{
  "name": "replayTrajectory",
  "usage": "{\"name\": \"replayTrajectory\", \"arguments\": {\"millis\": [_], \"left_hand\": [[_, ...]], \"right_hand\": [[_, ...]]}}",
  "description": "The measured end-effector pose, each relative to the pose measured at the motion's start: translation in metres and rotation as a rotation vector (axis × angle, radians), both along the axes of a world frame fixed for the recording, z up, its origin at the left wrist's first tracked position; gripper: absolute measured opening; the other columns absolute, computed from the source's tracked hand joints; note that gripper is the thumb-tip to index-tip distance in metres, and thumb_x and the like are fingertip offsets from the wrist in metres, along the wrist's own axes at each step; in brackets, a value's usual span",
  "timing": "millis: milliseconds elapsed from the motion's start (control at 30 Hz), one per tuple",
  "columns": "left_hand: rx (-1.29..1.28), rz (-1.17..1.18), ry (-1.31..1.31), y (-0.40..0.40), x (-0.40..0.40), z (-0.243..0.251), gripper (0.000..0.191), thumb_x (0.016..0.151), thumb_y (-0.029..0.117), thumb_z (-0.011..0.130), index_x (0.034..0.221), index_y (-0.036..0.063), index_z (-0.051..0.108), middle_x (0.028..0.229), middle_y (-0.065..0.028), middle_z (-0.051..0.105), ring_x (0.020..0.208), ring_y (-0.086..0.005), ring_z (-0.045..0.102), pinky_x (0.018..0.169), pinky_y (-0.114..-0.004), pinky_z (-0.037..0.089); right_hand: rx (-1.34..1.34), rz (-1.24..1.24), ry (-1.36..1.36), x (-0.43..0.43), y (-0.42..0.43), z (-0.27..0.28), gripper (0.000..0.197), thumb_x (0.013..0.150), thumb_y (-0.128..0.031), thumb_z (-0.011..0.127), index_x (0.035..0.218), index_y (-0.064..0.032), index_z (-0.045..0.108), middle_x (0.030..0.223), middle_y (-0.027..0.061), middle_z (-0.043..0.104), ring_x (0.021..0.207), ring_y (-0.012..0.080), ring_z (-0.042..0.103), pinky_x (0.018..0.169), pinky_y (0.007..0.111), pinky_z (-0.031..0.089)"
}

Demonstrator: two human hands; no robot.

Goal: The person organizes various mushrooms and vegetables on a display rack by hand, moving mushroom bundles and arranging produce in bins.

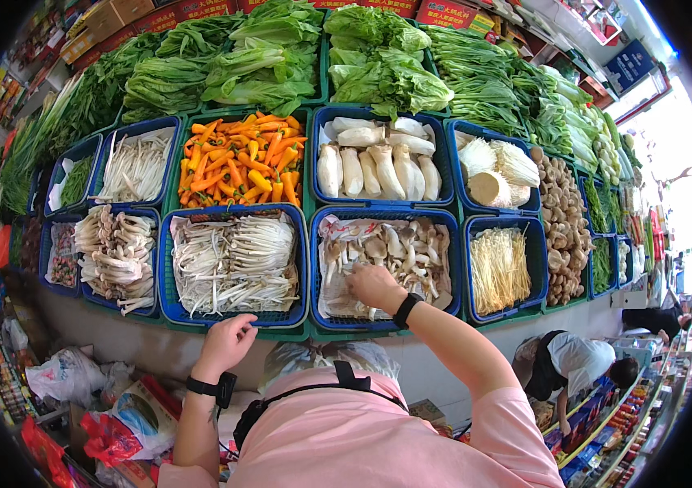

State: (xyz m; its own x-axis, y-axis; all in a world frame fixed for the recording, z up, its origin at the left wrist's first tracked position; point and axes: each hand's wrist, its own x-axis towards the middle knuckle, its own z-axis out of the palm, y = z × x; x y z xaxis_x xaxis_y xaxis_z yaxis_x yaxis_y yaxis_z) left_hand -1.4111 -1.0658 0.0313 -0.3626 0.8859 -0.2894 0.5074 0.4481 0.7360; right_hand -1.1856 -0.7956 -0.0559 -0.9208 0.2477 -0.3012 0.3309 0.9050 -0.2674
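Observation:
My right hand (pixel 375 287) reaches into a blue plastic basket (pixel 456 268) of brown-capped mushrooms (pixel 410 241) lined with printed paper. Its fingertips are at the basket's left part, near some mushrooms; whether they grip one is hidden. My left hand (pixel 230 338), fingers loosely curled and holding nothing visible, hovers at the front edge of the neighbouring blue basket (pixel 303 268), which holds thin white mushrooms (pixel 260 244) in bundles. Behind these stand a basket of orange chili peppers (pixel 242 161) and one of king oyster mushrooms (pixel 382 165).
Enoki mushrooms (pixel 500 268) and a heap of brown mushrooms (pixel 562 232) lie to the right. Leafy greens (pixel 260 61) line the back. Plastic bags (pixel 68 375) are at lower left. A person in a white top (pixel 584 360) bends over shelves at lower right.

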Motion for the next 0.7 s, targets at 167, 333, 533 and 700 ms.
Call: {"name": "replayTrajectory", "arguments": {"millis": [167,333,533,700], "left_hand": [[-0.024,0.039,-0.016,-0.008,-0.001,-0.002,0.025,0.085,0.014,0.066,0.107,0.0023,0.066,0.081,-0.0115,0.07,0.065,-0.0225,0.067,0.061,-0.032,0.052],[-0.023,0.039,-0.012,-0.011,0.002,-0.006,0.024,0.085,0.013,0.066,0.107,0.0027,0.066,0.081,-0.0115,0.07,0.066,-0.0222,0.067,0.061,-0.032,0.052],[0.006,0.078,-0.02,-0.011,0.002,-0.005,0.024,0.085,0.012,0.067,0.107,0.0028,0.066,0.081,-0.012,0.07,0.066,-0.0219,0.067,0.061,-0.032,0.052],[-0.012,0.101,-0.049,-0.017,0.002,-0.007,0.023,0.086,0.012,0.065,0.107,0.0022,0.065,0.08,-0.0118,0.07,0.065,-0.0218,0.067,0.061,-0.031,0.053]], "right_hand": [[-0.047,-0.11,0.053,-0.003,0.003,0.019,0.017,0.084,-0.019,0.058,0.091,-0.0048,0.063,0.086,0.015,0.064,0.079,0.0338,0.066,0.07,0.044,0.053],[-0.146,-0.333,0.029,-0.03,-0.014,0.021,0.028,0.083,-0.028,0.062,0.091,-0.0009,0.06,0.087,0.0203,0.068,0.082,0.0372,0.067,0.073,0.046,0.054],[-0.254,-0.503,0.011,-0.031,0.0,0.024,0.031,0.083,-0.039,0.067,0.085,-0.0081,0.068,0.083,0.0159,0.07,0.079,0.0348,0.067,0.071,0.044,0.054],[-0.156,-0.334,0.002,-0.012,0.014,0.032,0.021,0.082,-0.026,0.059,0.083,-0.0091,0.071,0.081,0.0161,0.069,0.076,0.0348,0.068,0.069,0.045,0.055]]}}
